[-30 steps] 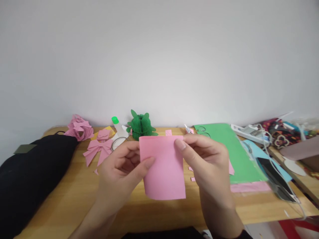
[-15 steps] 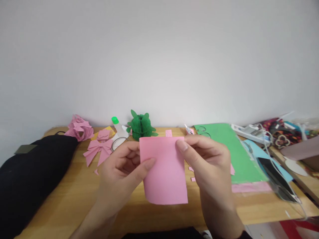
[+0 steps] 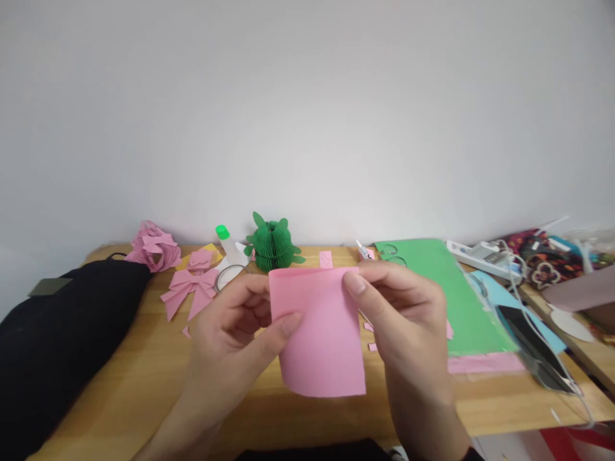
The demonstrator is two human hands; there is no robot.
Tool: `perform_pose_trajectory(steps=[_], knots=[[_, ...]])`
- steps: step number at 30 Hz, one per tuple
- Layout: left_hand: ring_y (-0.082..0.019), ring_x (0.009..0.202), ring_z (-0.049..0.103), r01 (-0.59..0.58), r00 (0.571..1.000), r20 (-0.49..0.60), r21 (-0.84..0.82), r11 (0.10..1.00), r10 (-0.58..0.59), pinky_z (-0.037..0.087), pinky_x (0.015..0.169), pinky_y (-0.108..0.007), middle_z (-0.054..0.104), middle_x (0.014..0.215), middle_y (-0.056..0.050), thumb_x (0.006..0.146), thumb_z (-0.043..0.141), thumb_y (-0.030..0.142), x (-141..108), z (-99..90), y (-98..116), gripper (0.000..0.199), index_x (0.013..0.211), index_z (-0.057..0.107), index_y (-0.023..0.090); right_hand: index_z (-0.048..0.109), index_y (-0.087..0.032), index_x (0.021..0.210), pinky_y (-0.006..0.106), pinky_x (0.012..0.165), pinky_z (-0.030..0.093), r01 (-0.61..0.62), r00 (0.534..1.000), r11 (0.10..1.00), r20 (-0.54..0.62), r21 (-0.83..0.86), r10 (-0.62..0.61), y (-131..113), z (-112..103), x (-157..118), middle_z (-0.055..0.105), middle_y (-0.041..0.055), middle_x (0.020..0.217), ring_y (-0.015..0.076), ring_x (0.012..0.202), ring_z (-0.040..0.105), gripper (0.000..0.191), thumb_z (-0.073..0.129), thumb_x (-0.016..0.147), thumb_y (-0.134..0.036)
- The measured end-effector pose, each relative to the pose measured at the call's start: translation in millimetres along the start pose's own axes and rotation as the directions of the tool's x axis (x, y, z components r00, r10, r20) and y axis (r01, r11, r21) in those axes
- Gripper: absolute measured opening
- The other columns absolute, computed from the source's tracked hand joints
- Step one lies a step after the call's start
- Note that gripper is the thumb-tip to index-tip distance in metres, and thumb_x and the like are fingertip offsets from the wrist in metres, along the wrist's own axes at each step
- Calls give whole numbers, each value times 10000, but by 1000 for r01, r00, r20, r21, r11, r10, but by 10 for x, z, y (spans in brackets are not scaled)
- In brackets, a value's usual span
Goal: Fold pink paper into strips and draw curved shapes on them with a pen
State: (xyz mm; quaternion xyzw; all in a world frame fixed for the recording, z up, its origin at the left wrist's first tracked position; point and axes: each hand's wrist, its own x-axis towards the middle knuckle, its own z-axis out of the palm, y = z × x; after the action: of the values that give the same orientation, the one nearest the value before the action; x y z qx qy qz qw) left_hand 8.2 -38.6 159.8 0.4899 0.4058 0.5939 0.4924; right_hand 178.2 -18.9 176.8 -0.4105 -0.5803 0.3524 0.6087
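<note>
A sheet of pink paper [image 3: 319, 339], bent over at its left side so that two layers show along the top, is held up above the table. My left hand [image 3: 240, 346] pinches its left side, thumb on the front and fingers behind. At the upper right corner, my right hand [image 3: 403, 320] grips the paper between thumb and fingers. Behind the paper stands a green honeycomb paper ball [image 3: 272, 246] with leaf-shaped pieces. A pink paper bow [image 3: 189, 291] lies beyond my left hand.
A black bag [image 3: 72, 339] covers the table's left side. A pink crumpled paper shape [image 3: 154, 246] and a green-capped glue bottle [image 3: 228, 240] sit at the back. Green paper [image 3: 432, 294], scissors [image 3: 396, 259], a glue tube [image 3: 364, 250] and a power strip [image 3: 483, 259] lie to the right.
The paper has tilted and shifted slightly right and down, and its top edges now show a gap between layers. Both hands keep their hold.
</note>
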Motion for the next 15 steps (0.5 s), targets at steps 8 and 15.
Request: perform_pose_trajectory(steps=[8,15], knots=[[-99,653,685,-5,982,-186,-73,997,-9,556,592,-124,754,734,39,753,819,353,38,35,-11,68,777,792,295,707,-232,695,224,458,394,11,1000,1000,-2,-24,-11,17,5,-7,627,-38,583,91,520,517,159,701,852,-260],[-58,597,614,-26,974,-228,-70,997,9,504,561,-93,705,642,54,769,806,301,54,24,-51,79,705,775,265,702,-240,687,235,505,456,52,998,998,-17,-28,-53,33,16,-25,603,-46,555,95,515,529,181,693,867,-238]])
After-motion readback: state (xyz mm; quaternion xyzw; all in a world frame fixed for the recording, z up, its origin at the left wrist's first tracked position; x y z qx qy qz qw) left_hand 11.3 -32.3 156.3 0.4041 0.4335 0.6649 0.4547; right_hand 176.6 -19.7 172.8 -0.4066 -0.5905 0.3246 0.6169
